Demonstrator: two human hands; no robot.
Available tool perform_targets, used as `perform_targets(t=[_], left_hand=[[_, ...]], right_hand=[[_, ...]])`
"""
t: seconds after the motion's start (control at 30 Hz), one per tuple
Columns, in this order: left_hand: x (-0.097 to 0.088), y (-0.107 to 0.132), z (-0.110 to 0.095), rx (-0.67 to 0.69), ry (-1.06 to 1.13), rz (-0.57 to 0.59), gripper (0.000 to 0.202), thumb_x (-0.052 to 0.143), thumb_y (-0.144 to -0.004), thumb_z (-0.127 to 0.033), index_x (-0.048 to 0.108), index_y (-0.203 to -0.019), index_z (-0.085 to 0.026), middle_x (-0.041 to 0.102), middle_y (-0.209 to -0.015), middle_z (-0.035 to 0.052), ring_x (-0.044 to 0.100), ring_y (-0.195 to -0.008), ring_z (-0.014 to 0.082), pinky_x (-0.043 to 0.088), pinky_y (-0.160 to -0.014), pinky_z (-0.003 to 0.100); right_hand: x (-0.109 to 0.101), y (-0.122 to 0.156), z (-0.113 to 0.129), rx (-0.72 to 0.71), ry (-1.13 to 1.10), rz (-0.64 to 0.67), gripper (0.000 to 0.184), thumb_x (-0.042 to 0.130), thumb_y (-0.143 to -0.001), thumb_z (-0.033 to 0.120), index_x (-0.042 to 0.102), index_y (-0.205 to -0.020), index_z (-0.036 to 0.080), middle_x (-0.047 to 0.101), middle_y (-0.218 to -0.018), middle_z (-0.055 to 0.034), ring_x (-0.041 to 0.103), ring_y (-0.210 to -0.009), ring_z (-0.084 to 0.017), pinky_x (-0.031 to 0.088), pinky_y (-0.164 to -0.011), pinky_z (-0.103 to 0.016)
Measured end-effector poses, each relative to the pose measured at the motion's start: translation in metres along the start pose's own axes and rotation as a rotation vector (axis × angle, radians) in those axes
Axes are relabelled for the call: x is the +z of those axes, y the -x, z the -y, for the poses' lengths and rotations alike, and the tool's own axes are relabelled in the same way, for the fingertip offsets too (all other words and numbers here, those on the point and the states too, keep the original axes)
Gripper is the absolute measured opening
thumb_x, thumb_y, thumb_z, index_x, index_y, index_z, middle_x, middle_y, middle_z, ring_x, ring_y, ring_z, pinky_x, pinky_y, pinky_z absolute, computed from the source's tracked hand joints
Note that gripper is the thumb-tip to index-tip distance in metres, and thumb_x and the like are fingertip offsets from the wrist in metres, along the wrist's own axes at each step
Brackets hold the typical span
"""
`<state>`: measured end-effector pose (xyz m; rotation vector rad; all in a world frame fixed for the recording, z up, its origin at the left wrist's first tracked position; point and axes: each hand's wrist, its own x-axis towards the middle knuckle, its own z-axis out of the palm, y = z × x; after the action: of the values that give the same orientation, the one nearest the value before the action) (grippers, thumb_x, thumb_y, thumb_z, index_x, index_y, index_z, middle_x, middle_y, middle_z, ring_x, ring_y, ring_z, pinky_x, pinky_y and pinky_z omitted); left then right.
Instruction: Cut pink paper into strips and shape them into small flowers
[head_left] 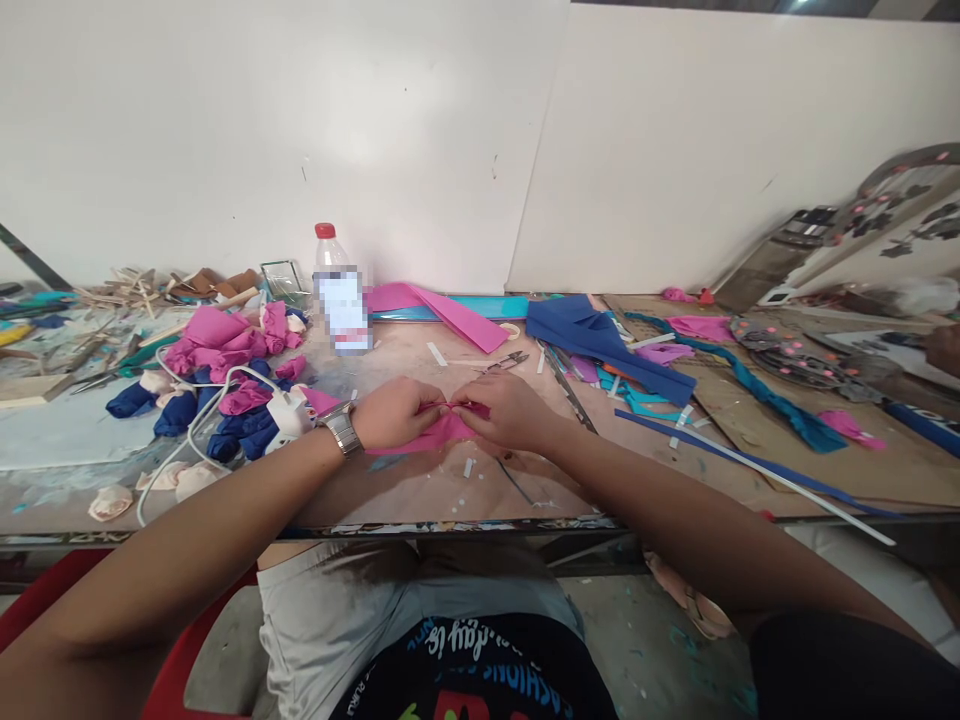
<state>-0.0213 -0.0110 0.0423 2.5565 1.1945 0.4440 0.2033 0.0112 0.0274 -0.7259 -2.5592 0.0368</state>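
Between my two hands is a strip of bright pink fabric or crepe paper (pixel 427 438), gathered at the middle where the thumbs meet. My left hand (pixel 394 412), with a metal watch (pixel 343 430) at its wrist, pinches it from the left. From the right, my right hand (pixel 514 408) pinches the same strip, its fingertips almost touching the left ones. A pair of small scissors (pixel 504 362) lies just behind my right hand. One end of the pink strip stretches left under my left hand.
Left of my hands are pink rolled flowers (pixel 214 345), dark blue ones (pixel 176 412) and a white cable (pixel 196 430). A red-capped bottle (pixel 325 232) stands behind. Blue strips (pixel 607 350) and a long white stick (pixel 795 487) lie right. Another person's hand (pixel 943 345) shows far right.
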Motion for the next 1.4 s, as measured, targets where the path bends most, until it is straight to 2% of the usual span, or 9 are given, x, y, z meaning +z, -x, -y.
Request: perform_targets(t=[0.3, 0.53, 0.77, 1.07, 1.27, 1.4], left_hand=[[0.0053, 0.0002, -0.0020, -0.038, -0.120, -0.067, 0.022, 0.051, -0.089, -0.025, 0.073, -0.085, -0.020, 0.073, -0.075, 0.0043, 0.061, -0.067, 0.0180, 0.033, -0.062, 0.030], [0.0058, 0.0005, -0.0048, -0.119, -0.179, -0.081, 0.027, 0.051, -0.089, -0.029, 0.076, -0.094, -0.022, 0.077, -0.085, 0.0072, 0.067, -0.076, 0.0218, 0.036, -0.063, 0.030], [0.0078, 0.0011, -0.0075, -0.136, -0.213, -0.101, 0.027, 0.052, -0.091, -0.034, 0.076, -0.090, -0.023, 0.075, -0.078, 0.0067, 0.066, -0.071, 0.0227, 0.033, -0.059, 0.031], [0.0021, 0.0005, -0.0067, -0.062, -0.051, -0.111, 0.024, 0.053, -0.091, -0.027, 0.073, -0.082, -0.019, 0.071, -0.070, 0.0033, 0.056, -0.061, 0.0157, 0.030, -0.059, 0.030], [0.0001, 0.0002, -0.0058, -0.043, -0.007, -0.080, 0.026, 0.048, -0.090, -0.023, 0.074, -0.086, -0.019, 0.074, -0.079, 0.0039, 0.061, -0.068, 0.0167, 0.037, -0.065, 0.030], [0.0022, 0.0001, -0.0057, -0.074, -0.133, -0.071, 0.029, 0.047, -0.089, -0.023, 0.075, -0.094, -0.020, 0.077, -0.086, 0.0071, 0.067, -0.075, 0.0214, 0.038, -0.066, 0.032]], right_hand=[[0.0001, -0.0011, -0.0002, -0.006, 0.070, -0.016, 0.013, 0.061, -0.092, 0.023, 0.072, -0.096, 0.019, 0.079, -0.090, -0.0043, 0.070, -0.084, -0.020, 0.043, -0.082, -0.033], [-0.0011, -0.0019, -0.0001, 0.005, 0.090, -0.004, 0.012, 0.060, -0.094, 0.022, 0.071, -0.096, 0.020, 0.078, -0.092, -0.0034, 0.070, -0.086, -0.019, 0.040, -0.084, -0.033], [-0.0029, -0.0027, 0.0020, 0.028, 0.116, 0.037, 0.012, 0.058, -0.094, 0.022, 0.071, -0.094, 0.019, 0.078, -0.092, -0.0042, 0.068, -0.087, -0.020, 0.038, -0.086, -0.033], [0.0008, -0.0010, -0.0004, -0.025, 0.073, -0.057, 0.011, 0.058, -0.093, 0.022, 0.069, -0.093, 0.020, 0.077, -0.089, -0.0035, 0.068, -0.083, -0.019, 0.039, -0.087, -0.034], [0.0009, -0.0010, 0.0014, -0.020, 0.078, -0.050, 0.009, 0.060, -0.091, 0.021, 0.068, -0.094, 0.019, 0.076, -0.086, -0.0020, 0.068, -0.079, -0.017, 0.039, -0.087, -0.033], [0.0017, -0.0013, 0.0007, -0.051, 0.126, -0.056, 0.009, 0.058, -0.093, 0.020, 0.068, -0.093, 0.019, 0.076, -0.086, -0.0017, 0.067, -0.080, -0.017, 0.038, -0.086, -0.032]])
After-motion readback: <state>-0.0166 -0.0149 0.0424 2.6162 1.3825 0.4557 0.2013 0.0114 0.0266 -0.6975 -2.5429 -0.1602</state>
